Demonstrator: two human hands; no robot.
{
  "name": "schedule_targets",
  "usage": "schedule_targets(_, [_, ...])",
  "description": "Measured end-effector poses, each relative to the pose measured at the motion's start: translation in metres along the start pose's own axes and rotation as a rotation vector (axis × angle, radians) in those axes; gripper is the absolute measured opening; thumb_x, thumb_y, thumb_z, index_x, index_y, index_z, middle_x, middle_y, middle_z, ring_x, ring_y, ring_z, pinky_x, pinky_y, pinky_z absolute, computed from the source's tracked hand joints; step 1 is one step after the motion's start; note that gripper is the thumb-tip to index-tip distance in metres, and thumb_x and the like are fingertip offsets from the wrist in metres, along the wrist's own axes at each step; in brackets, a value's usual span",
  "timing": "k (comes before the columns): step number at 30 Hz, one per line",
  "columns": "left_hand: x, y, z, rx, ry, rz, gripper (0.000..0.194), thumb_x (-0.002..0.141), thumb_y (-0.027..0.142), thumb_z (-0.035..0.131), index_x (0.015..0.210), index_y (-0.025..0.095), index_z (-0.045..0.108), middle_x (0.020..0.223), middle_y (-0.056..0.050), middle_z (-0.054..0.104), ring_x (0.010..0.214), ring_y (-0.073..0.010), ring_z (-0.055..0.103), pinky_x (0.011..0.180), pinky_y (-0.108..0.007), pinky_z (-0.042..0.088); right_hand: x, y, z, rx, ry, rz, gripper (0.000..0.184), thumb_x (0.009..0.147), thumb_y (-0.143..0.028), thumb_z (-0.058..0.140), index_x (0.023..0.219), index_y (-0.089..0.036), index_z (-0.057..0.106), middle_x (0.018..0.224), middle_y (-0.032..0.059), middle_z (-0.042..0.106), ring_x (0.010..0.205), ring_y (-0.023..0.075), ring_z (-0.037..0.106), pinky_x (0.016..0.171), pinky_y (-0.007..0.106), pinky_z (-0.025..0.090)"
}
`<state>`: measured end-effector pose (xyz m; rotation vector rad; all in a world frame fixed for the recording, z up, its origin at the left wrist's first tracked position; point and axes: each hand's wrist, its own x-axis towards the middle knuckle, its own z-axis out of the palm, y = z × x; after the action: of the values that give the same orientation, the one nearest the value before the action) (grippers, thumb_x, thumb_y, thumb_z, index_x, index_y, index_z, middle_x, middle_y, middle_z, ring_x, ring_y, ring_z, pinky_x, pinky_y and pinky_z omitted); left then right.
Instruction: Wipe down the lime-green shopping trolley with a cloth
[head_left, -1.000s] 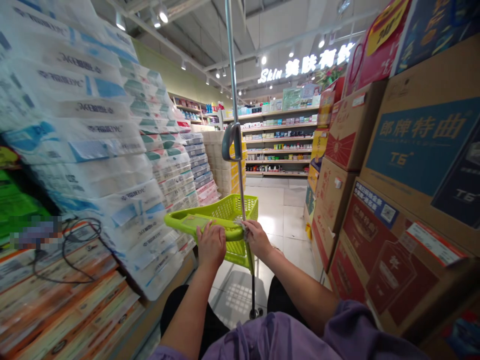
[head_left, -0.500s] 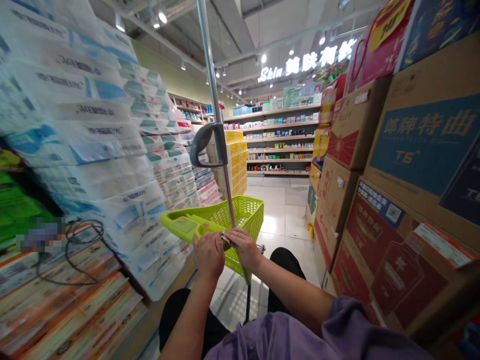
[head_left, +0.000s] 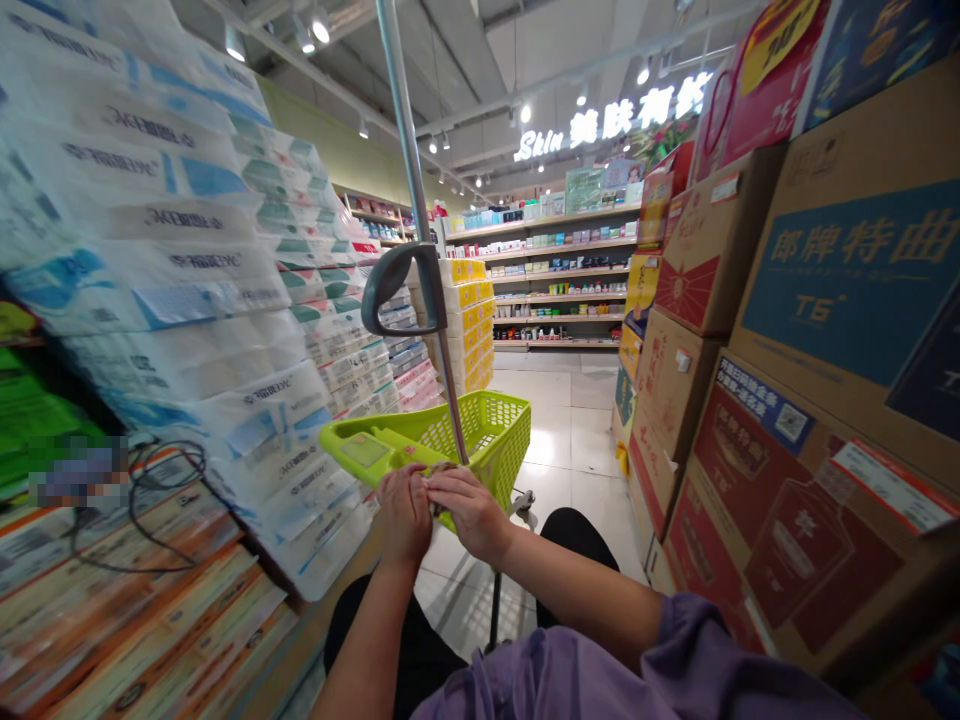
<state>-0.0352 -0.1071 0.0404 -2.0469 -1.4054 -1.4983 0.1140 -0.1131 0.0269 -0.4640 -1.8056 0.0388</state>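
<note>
A lime-green shopping basket [head_left: 511, 450] on a wheeled frame stands before my knees, its flat near end toward me. At that end, my left hand [head_left: 403, 515] and my right hand [head_left: 474, 515] are together, fingers bent and closed. A small crumpled pale-and-brown piece [head_left: 441, 467] shows between them; its kind is too small to make out. My fingers hide most of it and the basket edge beneath. A metal pole [head_left: 409, 130] rises just beyond my hands, leaning left, with a dark grey loop handle [head_left: 432, 290] on it.
Stacked white tissue packs [head_left: 225, 270] line the left side. Piled cardboard boxes [head_left: 847, 250] close in on the right. A tangled black cable [head_left: 169, 460] lies on packs at lower left. Tiled floor [head_left: 581, 440] runs toward stocked shelves [head_left: 555, 270].
Both hands have moved slightly left and stay together with the small piece. The pole and its loop handle have shifted a little left in view.
</note>
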Motion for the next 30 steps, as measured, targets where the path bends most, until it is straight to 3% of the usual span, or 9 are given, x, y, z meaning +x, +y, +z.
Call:
schedule_targets(3, [0.0,-0.003,-0.007,-0.005,-0.011,0.008,0.031,0.094,0.029,0.028,0.096,0.018,0.056,0.091,-0.008,0.065,0.091,-0.0212,0.059,0.096,-0.043,0.039,0.001,-0.004,0.003,-0.036,-0.031,-0.061,0.036,0.094,-0.014,0.044,0.125,-0.021,0.06,0.12,0.0086,0.066,0.117,0.0174,0.054,0.102,0.037,0.046])
schedule_targets(9, [0.006,-0.01,-0.02,0.111,-0.047,0.046,0.03,0.092,0.028,0.031,0.095,0.018,0.059,0.084,-0.006,0.066,0.084,-0.0201,0.06,0.094,-0.04,0.041,-0.003,0.011,0.005,-0.118,-0.039,0.061,0.035,0.093,-0.014,0.046,0.123,-0.024,0.062,0.113,0.0078,0.068,0.11,0.0181,0.058,0.097,0.037,0.049])
schedule_targets(15, [0.002,0.021,-0.029,0.546,-0.16,0.16,0.027,0.091,0.026,0.041,0.086,0.018,0.066,0.082,-0.009,0.069,0.1,-0.0285,0.058,0.105,-0.055,0.025,0.002,0.017,0.009,-0.022,-0.038,0.033,0.029,0.093,-0.016,0.047,0.113,-0.022,0.067,0.109,0.0088,0.069,0.103,0.0176,0.06,0.091,0.034,0.052])
schedule_targets(18, [-0.003,0.035,-0.028,0.658,-0.229,0.15,0.031,0.091,0.024,0.039,0.102,0.014,0.066,0.091,-0.012,0.069,0.101,-0.0291,0.057,0.106,-0.055,0.024,0.0,0.024,0.009,-0.009,-0.044,0.088,0.026,0.092,-0.017,0.048,0.105,-0.023,0.07,0.105,0.0079,0.07,0.099,0.0174,0.061,0.089,0.034,0.052])
schedule_targets(21, [-0.003,0.035,-0.023,0.683,-0.271,0.132,0.04,0.092,0.023,0.034,0.122,0.01,0.058,0.101,-0.015,0.067,0.101,-0.0274,0.057,0.105,-0.049,0.029,-0.008,0.036,0.009,0.008,-0.021,0.146,0.027,0.092,-0.016,0.046,0.097,-0.023,0.072,0.104,0.0072,0.07,0.097,0.017,0.061,0.089,0.035,0.052])
schedule_targets(23, [-0.001,0.032,-0.019,0.67,-0.275,0.106,0.042,0.093,0.025,0.033,0.125,0.008,0.055,0.101,-0.015,0.066,0.101,-0.0268,0.057,0.105,-0.047,0.03,-0.015,0.047,0.006,0.002,0.004,0.212,0.028,0.09,-0.014,0.046,0.088,-0.022,0.072,0.1,0.0069,0.071,0.096,0.0176,0.062,0.088,0.036,0.052])
schedule_targets(26, [0.004,0.03,-0.016,0.652,-0.28,0.075,0.039,0.094,0.029,0.034,0.113,0.01,0.062,0.096,-0.014,0.066,0.097,-0.0265,0.057,0.105,-0.046,0.03,-0.018,0.062,0.001,-0.036,0.071,0.357,0.026,0.086,-0.014,0.047,0.08,-0.021,0.072,0.096,0.008,0.071,0.095,0.0192,0.063,0.086,0.036,0.052])
schedule_targets(28, [0.005,0.03,-0.014,0.652,-0.279,0.077,0.036,0.093,0.028,0.035,0.1,0.013,0.066,0.091,-0.012,0.066,0.095,-0.026,0.057,0.105,-0.047,0.03,-0.011,0.066,0.001,-0.049,0.091,0.425,0.025,0.087,-0.015,0.046,0.087,-0.019,0.071,0.102,0.009,0.069,0.098,0.0193,0.063,0.089,0.035,0.051])
schedule_targets(30, [0.006,0.03,-0.013,0.653,-0.262,0.093,0.034,0.093,0.027,0.035,0.094,0.014,0.066,0.088,-0.011,0.065,0.094,-0.026,0.057,0.104,-0.047,0.031,0.0,0.065,0.003,-0.062,0.007,0.456,0.028,0.089,-0.015,0.042,0.098,-0.02,0.068,0.109,0.0082,0.067,0.1,0.0182,0.062,0.091,0.033,0.048])
